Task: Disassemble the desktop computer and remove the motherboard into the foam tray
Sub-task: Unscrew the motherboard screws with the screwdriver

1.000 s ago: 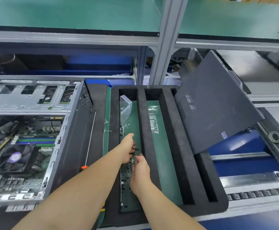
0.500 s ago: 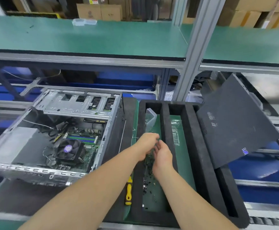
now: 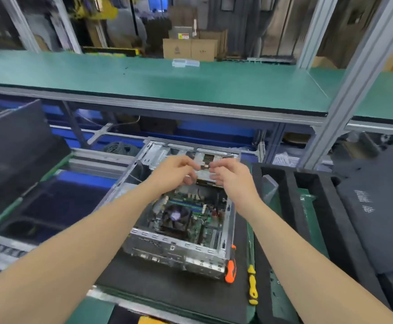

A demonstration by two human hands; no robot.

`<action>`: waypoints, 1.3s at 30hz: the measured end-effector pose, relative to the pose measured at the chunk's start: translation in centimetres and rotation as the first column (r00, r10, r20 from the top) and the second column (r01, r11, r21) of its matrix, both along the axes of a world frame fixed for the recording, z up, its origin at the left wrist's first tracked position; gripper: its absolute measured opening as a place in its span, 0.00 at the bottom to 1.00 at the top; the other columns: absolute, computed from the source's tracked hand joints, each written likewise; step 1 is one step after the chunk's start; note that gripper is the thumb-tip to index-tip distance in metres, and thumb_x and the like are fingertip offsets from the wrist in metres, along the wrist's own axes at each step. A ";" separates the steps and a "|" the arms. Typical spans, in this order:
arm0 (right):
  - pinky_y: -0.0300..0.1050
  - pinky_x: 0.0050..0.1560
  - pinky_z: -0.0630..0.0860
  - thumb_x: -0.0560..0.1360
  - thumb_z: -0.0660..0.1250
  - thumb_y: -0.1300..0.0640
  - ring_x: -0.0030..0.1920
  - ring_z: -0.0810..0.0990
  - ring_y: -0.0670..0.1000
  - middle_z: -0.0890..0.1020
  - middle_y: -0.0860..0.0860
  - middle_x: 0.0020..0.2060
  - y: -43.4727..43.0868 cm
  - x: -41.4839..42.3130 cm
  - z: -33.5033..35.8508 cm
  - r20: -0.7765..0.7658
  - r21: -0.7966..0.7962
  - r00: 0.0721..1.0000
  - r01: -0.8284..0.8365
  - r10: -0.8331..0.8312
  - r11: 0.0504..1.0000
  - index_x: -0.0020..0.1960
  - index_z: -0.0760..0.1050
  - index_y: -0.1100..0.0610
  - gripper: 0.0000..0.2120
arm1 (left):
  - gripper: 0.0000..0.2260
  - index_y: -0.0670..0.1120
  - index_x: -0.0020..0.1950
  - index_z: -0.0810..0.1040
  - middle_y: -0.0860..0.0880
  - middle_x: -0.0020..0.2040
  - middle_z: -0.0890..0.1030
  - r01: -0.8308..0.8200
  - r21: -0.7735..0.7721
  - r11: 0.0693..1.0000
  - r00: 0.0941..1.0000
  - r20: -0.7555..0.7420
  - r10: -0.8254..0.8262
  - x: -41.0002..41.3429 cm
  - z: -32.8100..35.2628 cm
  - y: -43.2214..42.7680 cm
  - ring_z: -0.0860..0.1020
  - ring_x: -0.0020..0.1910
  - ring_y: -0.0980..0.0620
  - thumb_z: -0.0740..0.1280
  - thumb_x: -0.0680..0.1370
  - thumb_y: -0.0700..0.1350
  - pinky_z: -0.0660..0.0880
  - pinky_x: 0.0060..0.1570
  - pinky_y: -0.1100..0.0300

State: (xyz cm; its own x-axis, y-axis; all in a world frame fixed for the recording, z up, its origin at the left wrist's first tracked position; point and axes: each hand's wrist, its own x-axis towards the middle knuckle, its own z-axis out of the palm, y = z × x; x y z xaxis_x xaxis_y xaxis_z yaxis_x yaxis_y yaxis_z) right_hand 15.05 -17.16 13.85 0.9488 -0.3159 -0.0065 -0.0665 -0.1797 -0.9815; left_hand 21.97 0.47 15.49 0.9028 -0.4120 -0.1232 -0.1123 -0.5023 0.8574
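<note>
Nothing legible for you here. Cardboard boxes (image 3: 188, 50) far beyond your left grip (image 3: 179, 170) carry a red-and-white sticker (image 3: 183, 36) and faint printed marks, too blurred to read. Dark side panel (image 3: 378, 218) right of your right grip (image 3: 231, 177) shows pale marks, no readable letters.

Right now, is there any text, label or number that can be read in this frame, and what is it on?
No text here is legible.
Box sticker: red and white, blurred, unreadable.
Carton mark: faint, unreadable.
Motherboard print: too small to read.
</note>
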 end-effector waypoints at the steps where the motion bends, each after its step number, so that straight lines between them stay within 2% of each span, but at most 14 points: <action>1: 0.62 0.60 0.80 0.80 0.64 0.61 0.48 0.87 0.54 0.87 0.52 0.48 1.2 0.5 0.0 -0.028 -0.053 0.998 -0.052 0.051 0.997 0.52 0.83 0.53 0.09 | 0.11 0.49 0.52 0.83 0.49 0.45 0.87 0.004 0.050 0.999 1.000 0.021 -0.006 0.9 -0.6 1.8 0.86 0.45 0.45 0.61 0.82 0.38 0.79 0.46 0.58; 3: 0.60 0.58 0.81 0.81 0.65 0.61 0.46 0.87 0.53 0.87 0.52 0.47 3.3 1.4 -0.6 -0.120 -0.203 0.979 -0.187 0.165 0.961 0.55 0.82 0.56 0.08 | 0.11 0.47 0.53 0.85 0.49 0.45 0.87 0.059 0.173 0.983 0.994 0.080 -0.074 2.4 -2.0 4.8 0.85 0.46 0.45 0.64 0.81 0.37 0.80 0.48 0.56; 4: 0.57 0.58 0.81 0.81 0.66 0.59 0.47 0.86 0.52 0.87 0.51 0.48 4.2 1.9 -1.0 -0.182 -0.316 0.958 -0.271 0.223 0.909 0.56 0.82 0.55 0.08 | 0.10 0.47 0.53 0.86 0.50 0.46 0.88 0.108 0.262 0.959 0.982 0.123 -0.144 3.0 -2.6 6.0 0.85 0.47 0.47 0.66 0.80 0.37 0.80 0.51 0.55; 6: 0.50 0.56 0.80 0.77 0.70 0.53 0.51 0.84 0.52 0.85 0.49 0.50 5.7 2.7 -2.1 -0.341 -0.519 0.892 -0.442 0.297 0.732 0.60 0.81 0.53 0.12 | 0.11 0.48 0.57 0.86 0.51 0.51 0.87 0.209 0.462 0.862 0.931 0.176 -0.320 4.1 -3.8 7.4 0.83 0.52 0.52 0.67 0.79 0.39 0.78 0.57 0.57; 8: 0.48 0.53 0.78 0.70 0.75 0.45 0.54 0.80 0.55 0.82 0.51 0.54 6.8 3.5 -3.6 -0.512 -0.596 0.793 -0.604 0.330 0.529 0.64 0.76 0.53 0.26 | 0.16 0.51 0.63 0.83 0.51 0.57 0.85 0.300 0.593 0.747 0.886 0.117 -0.448 4.9 -4.8 7.8 0.82 0.57 0.51 0.67 0.77 0.41 0.77 0.58 0.56; 10: 0.51 0.56 0.77 0.66 0.78 0.39 0.59 0.77 0.58 0.76 0.55 0.60 7.9 4.0 -5.5 -0.679 -0.586 0.667 -0.745 0.307 0.320 0.70 0.68 0.56 0.41 | 0.21 0.55 0.67 0.79 0.53 0.60 0.83 0.365 0.699 0.614 0.836 0.044 -0.547 5.3 -5.6 7.9 0.80 0.59 0.50 0.68 0.73 0.48 0.79 0.57 0.52; 12: 0.55 0.60 0.77 0.64 0.81 0.39 0.64 0.75 0.60 0.72 0.56 0.66 8.7 4.1 -7.7 -0.749 -0.572 0.620 -0.783 0.233 0.244 0.77 0.59 0.57 0.52 | 0.25 0.58 0.67 0.77 0.55 0.56 0.83 0.371 0.793 0.483 0.757 0.043 -0.652 5.5 -6.4 7.8 0.81 0.57 0.49 0.69 0.69 0.57 0.79 0.55 0.52; 16: 0.53 0.50 0.78 0.62 0.82 0.41 0.58 0.77 0.59 0.74 0.55 0.62 9.4 4.0 -10.3 -0.663 -0.680 0.727 -0.685 0.181 0.261 0.72 0.61 0.56 0.48 | 0.37 0.58 0.65 0.76 0.55 0.52 0.84 0.311 0.883 0.350 0.647 0.073 -0.759 5.8 -7.7 7.5 0.81 0.52 0.48 0.69 0.61 0.75 0.76 0.55 0.51; 20: 0.47 0.42 0.72 0.59 0.81 0.40 0.49 0.74 0.54 0.72 0.50 0.51 9.0 4.1 -10.7 -0.612 -0.720 0.768 -0.640 0.187 0.269 0.64 0.63 0.53 0.43 | 0.43 0.55 0.60 0.75 0.55 0.48 0.83 0.257 0.894 0.366 0.602 0.148 -0.785 5.9 -8.4 7.9 0.81 0.47 0.49 0.69 0.54 0.81 0.76 0.47 0.52; 23: 0.48 0.43 0.72 0.59 0.81 0.40 0.50 0.73 0.54 0.72 0.51 0.51 8.8 4.6 -10.6 -0.586 -0.738 0.788 -0.616 0.192 0.276 0.64 0.64 0.53 0.42 | 0.40 0.53 0.57 0.73 0.55 0.46 0.82 0.238 0.868 0.435 0.620 0.209 -0.756 5.8 -8.6 8.0 0.81 0.44 0.49 0.71 0.56 0.78 0.75 0.44 0.53; 25: 0.50 0.47 0.77 0.59 0.81 0.42 0.53 0.75 0.56 0.71 0.51 0.51 8.4 5.2 -10.4 -0.582 -0.722 0.789 -0.612 0.197 0.322 0.66 0.65 0.54 0.43 | 0.35 0.52 0.57 0.73 0.56 0.46 0.81 0.230 0.849 0.476 0.643 0.234 -0.729 5.7 -8.6 7.9 0.81 0.44 0.49 0.71 0.59 0.72 0.77 0.44 0.53; 30: 0.51 0.56 0.79 0.58 0.83 0.42 0.60 0.76 0.57 0.73 0.52 0.60 7.2 6.8 -10.1 -0.540 -0.704 0.820 -0.564 0.191 0.431 0.78 0.62 0.53 0.55 | 0.30 0.54 0.63 0.74 0.55 0.48 0.81 0.220 0.820 0.529 0.692 0.251 -0.677 6.4 -8.8 7.2 0.82 0.45 0.48 0.70 0.65 0.66 0.72 0.38 0.55; 35: 0.52 0.65 0.77 0.59 0.85 0.45 0.71 0.70 0.62 0.67 0.59 0.74 6.4 8.4 -10.8 -0.562 -0.680 0.816 -0.551 0.139 0.483 0.83 0.55 0.54 0.61 | 0.30 0.51 0.66 0.73 0.51 0.54 0.82 0.231 0.830 0.508 0.718 0.207 -0.665 8.1 -8.9 5.5 0.83 0.51 0.45 0.75 0.69 0.62 0.70 0.39 0.54; 39: 0.54 0.67 0.76 0.63 0.83 0.46 0.73 0.69 0.63 0.63 0.59 0.78 6.5 8.7 -11.4 -0.563 -0.697 0.819 -0.541 0.109 0.471 0.84 0.49 0.54 0.62 | 0.32 0.49 0.68 0.73 0.48 0.59 0.81 0.235 0.847 0.478 0.728 0.172 -0.663 8.9 -9.4 4.9 0.82 0.56 0.44 0.76 0.70 0.63 0.71 0.42 0.53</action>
State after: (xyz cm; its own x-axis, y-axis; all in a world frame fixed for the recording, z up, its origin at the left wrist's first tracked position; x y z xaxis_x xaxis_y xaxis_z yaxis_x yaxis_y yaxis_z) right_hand 23.75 -10.63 2.44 0.9472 -0.0514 -0.3166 -0.1432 -0.9510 -0.2739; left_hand 30.91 5.38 6.14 0.6402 -0.7246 -0.2553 -0.7516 -0.6595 -0.0130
